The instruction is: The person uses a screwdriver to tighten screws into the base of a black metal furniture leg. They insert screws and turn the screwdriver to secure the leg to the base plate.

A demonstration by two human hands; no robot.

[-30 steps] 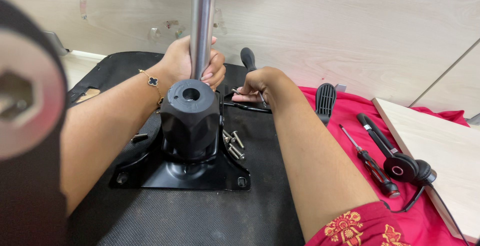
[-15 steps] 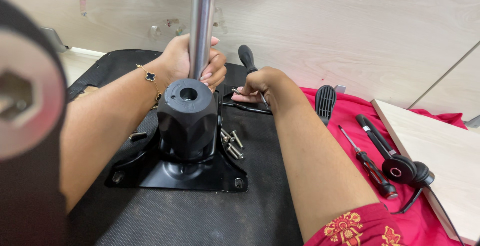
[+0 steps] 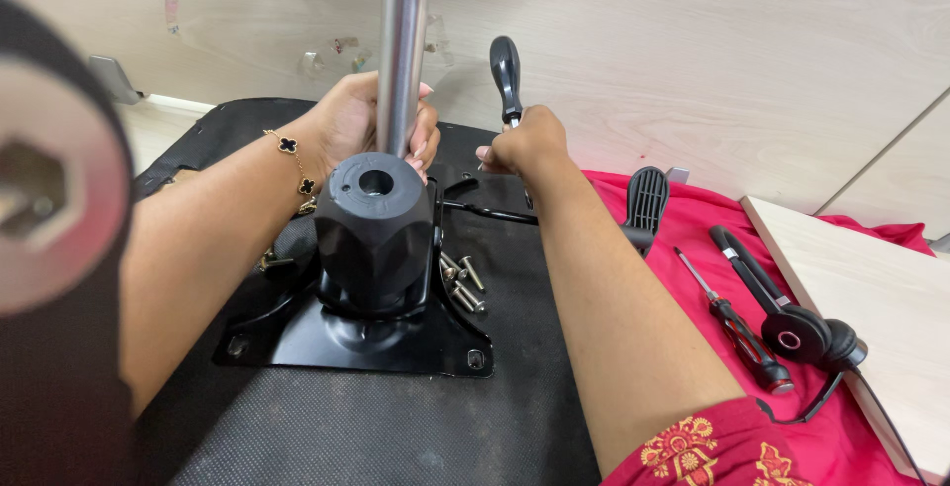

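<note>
My left hand [image 3: 358, 122] is wrapped around an upright shiny metal column [image 3: 401, 60] that rises behind a black tension knob [image 3: 374, 226]. The knob sits on a black metal mechanism plate [image 3: 327, 342] lying on the black underside of a chair seat [image 3: 396, 427]. My right hand [image 3: 529, 145] grips a lever with a black handle [image 3: 506, 68], which now points upward beside the column. Several loose silver screws [image 3: 462, 283] lie on the seat right of the knob.
On a red cloth [image 3: 693, 278] at the right lie a black lever paddle [image 3: 645, 204], a screwdriver [image 3: 734, 323] and a black headset [image 3: 792, 323]. A light wooden board [image 3: 871, 298] sits far right. A large blurred black and silver part [image 3: 49, 199] fills the left foreground.
My right hand has raised the black-handled lever from low behind the knob until it stands upright. The left hand stays on the column.
</note>
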